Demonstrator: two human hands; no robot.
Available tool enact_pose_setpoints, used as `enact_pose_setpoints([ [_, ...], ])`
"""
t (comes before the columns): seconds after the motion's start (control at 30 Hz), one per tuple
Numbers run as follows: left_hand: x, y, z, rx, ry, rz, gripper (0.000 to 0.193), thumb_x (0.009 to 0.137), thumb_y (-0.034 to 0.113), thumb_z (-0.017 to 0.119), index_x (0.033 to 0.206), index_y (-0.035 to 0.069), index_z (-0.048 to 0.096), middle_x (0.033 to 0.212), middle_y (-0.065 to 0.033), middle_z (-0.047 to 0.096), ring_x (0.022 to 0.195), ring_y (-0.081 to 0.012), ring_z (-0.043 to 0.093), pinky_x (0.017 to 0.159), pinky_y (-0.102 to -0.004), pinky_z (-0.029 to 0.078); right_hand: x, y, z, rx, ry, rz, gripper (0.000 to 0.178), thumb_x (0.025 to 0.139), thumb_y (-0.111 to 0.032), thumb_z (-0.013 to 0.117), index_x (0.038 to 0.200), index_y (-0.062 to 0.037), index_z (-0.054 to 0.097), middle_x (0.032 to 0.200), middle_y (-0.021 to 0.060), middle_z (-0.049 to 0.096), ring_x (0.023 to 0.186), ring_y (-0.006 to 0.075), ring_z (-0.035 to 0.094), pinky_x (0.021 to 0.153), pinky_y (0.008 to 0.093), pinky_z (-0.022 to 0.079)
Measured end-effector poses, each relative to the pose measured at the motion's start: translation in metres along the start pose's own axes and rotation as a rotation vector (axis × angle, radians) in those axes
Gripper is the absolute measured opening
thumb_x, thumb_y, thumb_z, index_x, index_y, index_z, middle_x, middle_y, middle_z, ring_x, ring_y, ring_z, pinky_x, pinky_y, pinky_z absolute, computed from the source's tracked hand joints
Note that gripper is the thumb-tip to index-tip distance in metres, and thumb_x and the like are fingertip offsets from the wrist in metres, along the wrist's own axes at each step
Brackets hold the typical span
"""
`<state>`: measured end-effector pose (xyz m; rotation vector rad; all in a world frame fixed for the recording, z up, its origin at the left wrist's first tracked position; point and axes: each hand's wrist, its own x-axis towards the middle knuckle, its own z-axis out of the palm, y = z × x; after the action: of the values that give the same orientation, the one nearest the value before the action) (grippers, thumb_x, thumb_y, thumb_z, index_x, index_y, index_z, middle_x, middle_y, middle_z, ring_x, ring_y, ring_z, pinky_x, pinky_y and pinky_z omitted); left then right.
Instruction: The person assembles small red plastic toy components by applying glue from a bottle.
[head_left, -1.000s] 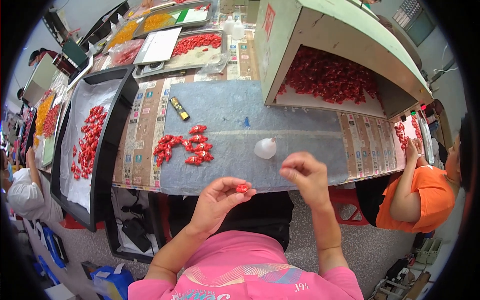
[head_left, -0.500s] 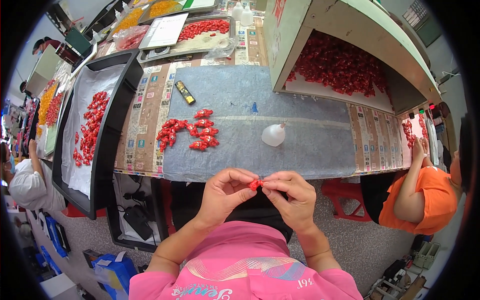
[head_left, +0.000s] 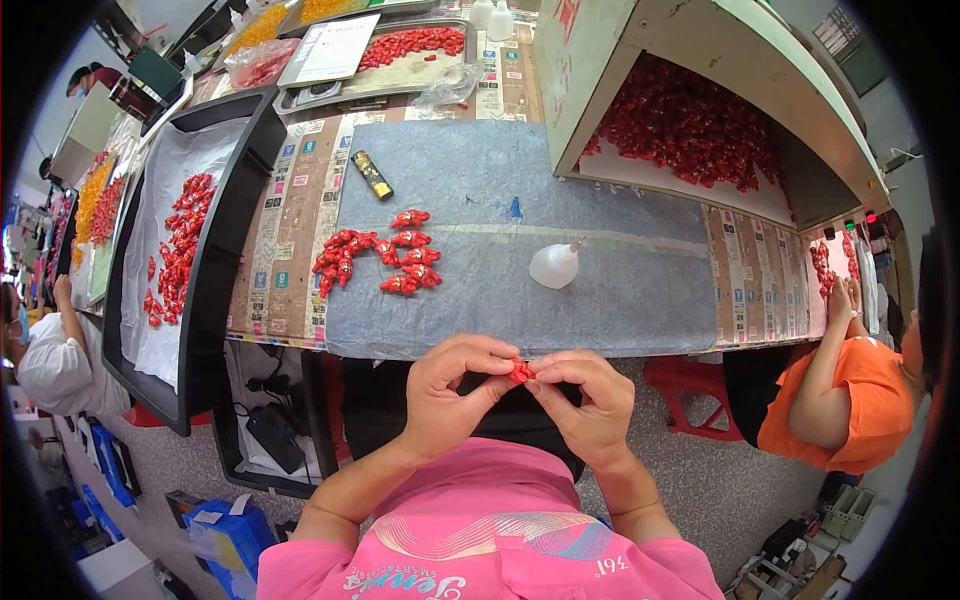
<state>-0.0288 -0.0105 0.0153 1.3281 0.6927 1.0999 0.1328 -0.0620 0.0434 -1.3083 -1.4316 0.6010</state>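
Observation:
Between my two hands, just off the table's front edge, is a small shiny red plastic piece [head_left: 521,372]. My left hand [head_left: 455,385] pinches it from the left by thumb and fingertips. From the other side, my right hand [head_left: 588,400] grips it the same way, and the fingers hide part of it. Beyond my hands, on a blue-grey mat [head_left: 620,320], lies a loose group of similar red pieces [head_left: 408,255]. A white squeeze bottle [head_left: 555,266] with a thin tip stands to their right.
A black and gold cylinder [head_left: 372,175] lies on the mat. At left is a black tray [head_left: 262,140] of red pieces; at right, an open-fronted box [head_left: 590,90] holds a red heap. A metal tray [head_left: 400,92] sits behind. Co-workers sit left and right [head_left: 840,400].
The red piece has shifted slightly right and turned between my fingertips. Both hands keep their pinch. The view has moved a little; the things on the mat lie as before.

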Motion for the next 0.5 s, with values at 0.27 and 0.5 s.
enact_pose_setpoints([
  [0.27, 0.0003, -0.0015, -0.0028, 0.166, 0.01, 0.132, 0.02, 0.069, -0.009, 0.073, 0.085, 0.003, 0.068, 0.093, -0.0118, 0.068, 0.081, -0.0194, 0.066, 0.071, -0.0273, 0.052, 0.0019, 0.0002, -0.0032, 0.019, -0.052, -0.021, 0.018, 0.069, 0.006, 0.074, 0.081, -0.0016, 0.063, 0.084, 0.0114, 0.068, 0.077, 0.0199, 0.066, 0.067, 0.0279, 0.052],
  [0.5, -0.001, -0.0014, -0.0023, 0.194, -0.005, 0.203, 0.019, 0.068, -0.01, 0.072, 0.082, 0.002, 0.068, 0.093, -0.0122, 0.068, 0.081, -0.02, 0.066, 0.07, -0.0273, 0.052, -0.001, 0.0041, -0.0038, 0.057, -0.067, -0.083, 0.02, 0.067, 0.011, 0.071, 0.083, 0.0001, 0.064, 0.087, 0.0116, 0.068, 0.08, 0.0238, 0.067, 0.069, 0.0309, 0.053],
])
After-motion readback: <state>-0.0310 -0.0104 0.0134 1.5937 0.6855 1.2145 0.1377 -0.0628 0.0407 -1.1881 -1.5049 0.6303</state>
